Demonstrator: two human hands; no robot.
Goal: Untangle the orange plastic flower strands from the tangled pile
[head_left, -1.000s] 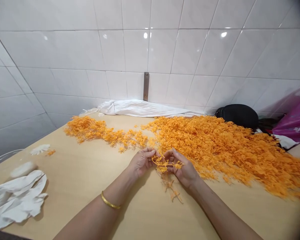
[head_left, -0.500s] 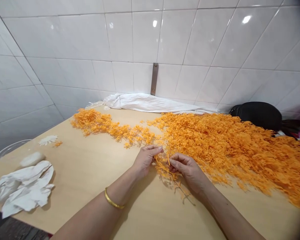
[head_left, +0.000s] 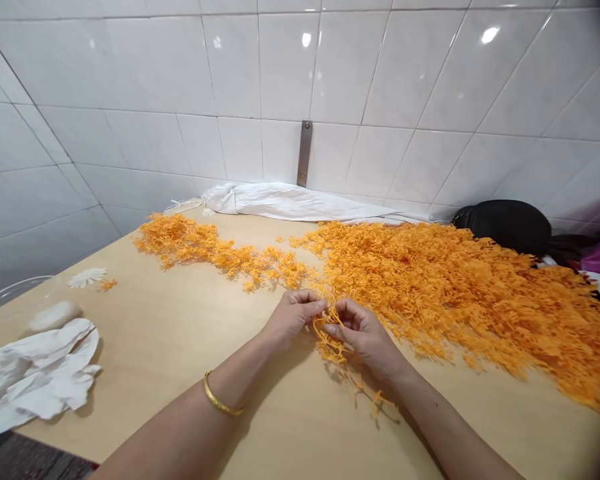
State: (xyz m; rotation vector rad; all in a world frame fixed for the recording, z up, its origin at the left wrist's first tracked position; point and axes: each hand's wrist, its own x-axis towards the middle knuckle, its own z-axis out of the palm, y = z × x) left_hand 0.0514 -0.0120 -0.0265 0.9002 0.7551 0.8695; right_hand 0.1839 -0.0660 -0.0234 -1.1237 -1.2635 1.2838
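My left hand (head_left: 293, 317) pinches a thin orange strand at the middle of the table, thumb and forefinger pressed together. Close on its right, my right hand (head_left: 363, 333) has its thumb and fingers closed on the same orange strand (head_left: 331, 348). Loops of the strand show between the two hands, and its loose end trails down toward the right forearm. Beyond my left hand, a fluffy orange length (head_left: 220, 253) runs to the back left. A large orange heap (head_left: 445, 287) lies beyond and right of my right hand.
A crumpled white cloth (head_left: 45, 373), a whitish oval object (head_left: 55, 316) and a white flower-like piece (head_left: 87, 277) lie at the left. Along the tiled wall stretches a long white cloth (head_left: 290, 203). A black case (head_left: 505, 225) stands at the back right.
My right hand has shifted slightly left and up, nearer my left hand, with its fingers at the strand's loops. The strand's trailing end has moved a little. The whole view has shifted slightly.
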